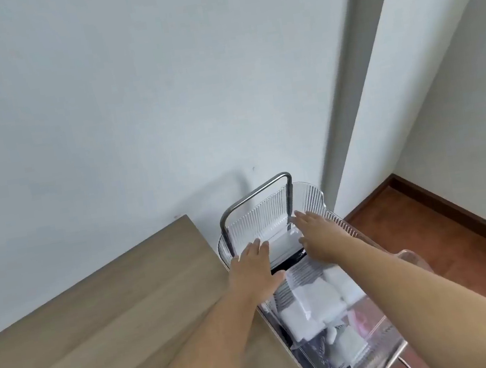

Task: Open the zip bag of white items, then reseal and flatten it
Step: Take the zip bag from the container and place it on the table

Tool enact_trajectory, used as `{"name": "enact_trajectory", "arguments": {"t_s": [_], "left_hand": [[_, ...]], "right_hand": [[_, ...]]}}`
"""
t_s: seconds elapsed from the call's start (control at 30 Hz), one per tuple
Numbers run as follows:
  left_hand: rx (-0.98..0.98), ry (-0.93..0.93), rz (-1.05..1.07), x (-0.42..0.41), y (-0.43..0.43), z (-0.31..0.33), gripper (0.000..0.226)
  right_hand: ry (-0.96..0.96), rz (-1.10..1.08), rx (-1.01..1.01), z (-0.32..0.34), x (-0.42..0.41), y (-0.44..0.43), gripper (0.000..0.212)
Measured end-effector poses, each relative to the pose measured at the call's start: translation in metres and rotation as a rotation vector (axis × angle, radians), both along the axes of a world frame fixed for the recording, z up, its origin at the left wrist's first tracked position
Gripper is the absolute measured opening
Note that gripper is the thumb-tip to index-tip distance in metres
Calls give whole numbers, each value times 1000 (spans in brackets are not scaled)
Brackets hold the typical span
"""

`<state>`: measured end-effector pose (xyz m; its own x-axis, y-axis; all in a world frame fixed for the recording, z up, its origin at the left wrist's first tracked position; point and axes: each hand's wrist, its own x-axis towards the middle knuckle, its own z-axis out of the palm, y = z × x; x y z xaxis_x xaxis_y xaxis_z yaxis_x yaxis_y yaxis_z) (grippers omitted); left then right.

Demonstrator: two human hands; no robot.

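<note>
Nearest in the clear ribbed cart tray lies a loose heap of white packets, soft-looking pads in thin clear film, crowded beside something pinkish at the right. Beyond them, at the far end of the tray under the metal handle, sits the zip bag, a flat pale pouch with a dark strip along its near edge. The picture is smeared here, so whether that strip is the zip track or something lying under the bag is hard to say. The left hand is spread flat at the bag's left side, fingers extended and gripping nothing; the right hand lies likewise open on its right side, palm down, reaching toward the far ribbed wall. Neither has closed on the plastic. The bag looks light and limp, its film slick, its contents likely to yield and slide rather than break. A pinch at the two lips of the mouth, thumb against forefinger on each side, seems the surest hold for parting it; flat palms would suit pressing the air out afterward. A wooden tabletop stands to the left of the cart.
</note>
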<state>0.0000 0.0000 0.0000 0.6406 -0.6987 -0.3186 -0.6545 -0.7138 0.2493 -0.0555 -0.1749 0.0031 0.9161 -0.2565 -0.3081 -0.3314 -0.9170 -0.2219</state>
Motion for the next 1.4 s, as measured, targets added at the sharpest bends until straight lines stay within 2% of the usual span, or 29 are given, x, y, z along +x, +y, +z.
{"name": "enact_trajectory", "arguments": {"t_s": [0.17,0.3,0.33,0.4,0.57,0.8,0.9,1.07,1.23,1.4], "left_hand": [[-141,249,253,2,-17,-14,68],[-278,208,351,-7,-17,-14,16],[-303,226,360,-10,-17,-11,11],[-355,266,361,-17,-17,-2,10],[-504,227,353,-25,-20,40,9],[-737,-47,322,-24,12,141,9],[-778,-130,331,-23,49,183,8],[-772,-191,387,-21,144,219,9],[-685,-121,472,-37,280,211,11],[-591,-15,585,-64,421,175,10]], "right_hand": [[-37,63,-24,-6,9,-3,58],[14,124,-118,2,-8,-12,33],[26,131,-121,6,-13,-15,27],[19,115,-88,17,-22,-20,22],[-125,30,-44,65,-36,-31,16],[-434,81,-122,167,-28,-7,15],[-560,133,-126,207,-23,28,15],[-634,235,-95,233,-18,117,16],[-532,331,3,220,-23,246,18],[-441,404,121,189,-41,381,16]]}}
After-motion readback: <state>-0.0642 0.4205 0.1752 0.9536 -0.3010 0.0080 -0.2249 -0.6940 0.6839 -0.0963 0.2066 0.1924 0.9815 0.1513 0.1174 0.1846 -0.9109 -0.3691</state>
